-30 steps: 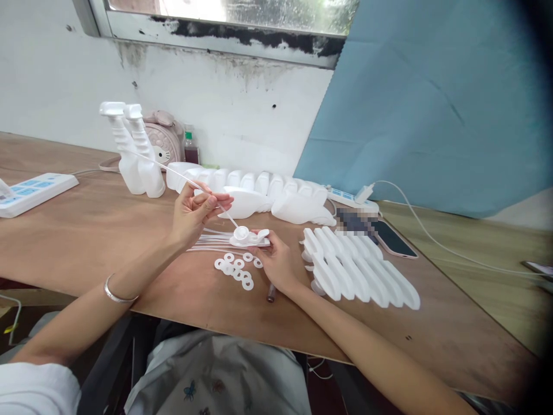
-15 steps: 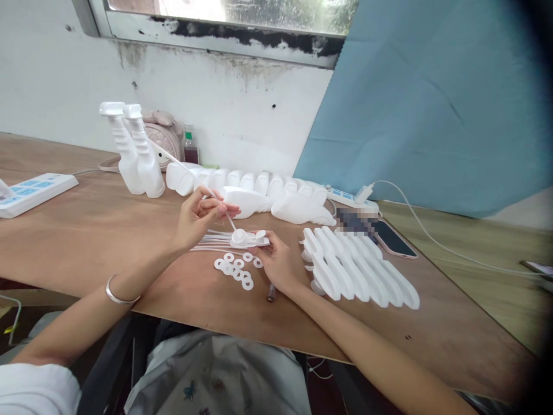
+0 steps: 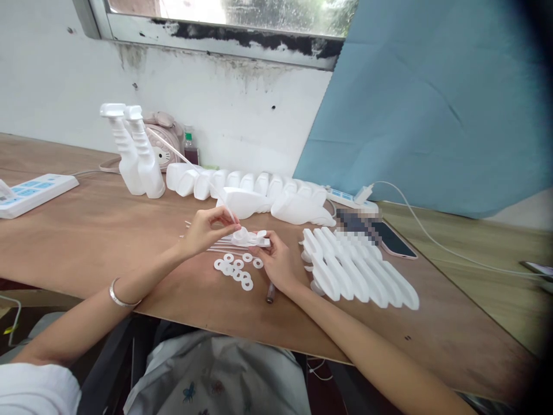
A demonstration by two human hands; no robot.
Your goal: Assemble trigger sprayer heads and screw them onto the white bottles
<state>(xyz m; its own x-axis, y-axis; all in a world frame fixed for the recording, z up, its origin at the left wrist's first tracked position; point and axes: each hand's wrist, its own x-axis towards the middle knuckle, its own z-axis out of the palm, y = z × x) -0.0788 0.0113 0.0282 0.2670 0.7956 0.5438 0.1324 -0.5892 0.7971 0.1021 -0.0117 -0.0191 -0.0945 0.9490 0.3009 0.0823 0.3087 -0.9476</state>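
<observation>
Pinched between the fingers of my left hand (image 3: 209, 230) is a thin white tube (image 3: 176, 151), which slants up and back to the left. Its lower end meets a white spray-trigger head (image 3: 253, 238); how deep it sits there I cannot tell. My right hand (image 3: 276, 259) grips that head from the right side. Behind and below my left hand lie several loose white tubes (image 3: 219, 249) on the table. Several white ring washers (image 3: 227, 269) are scattered just in front of the head.
White bottles (image 3: 246, 202) lie in a row at the back, and two white bottles (image 3: 149, 173) stand at the left. Long white plastic parts (image 3: 363, 274) lie at the right beside a phone (image 3: 395, 239). A small brown cylinder (image 3: 270, 294) is near my right wrist. Power strips (image 3: 41, 193) flank the table.
My left hand has slid down along the tube and now pinches it close to the spray-trigger head. My right hand and the head have hardly moved.
</observation>
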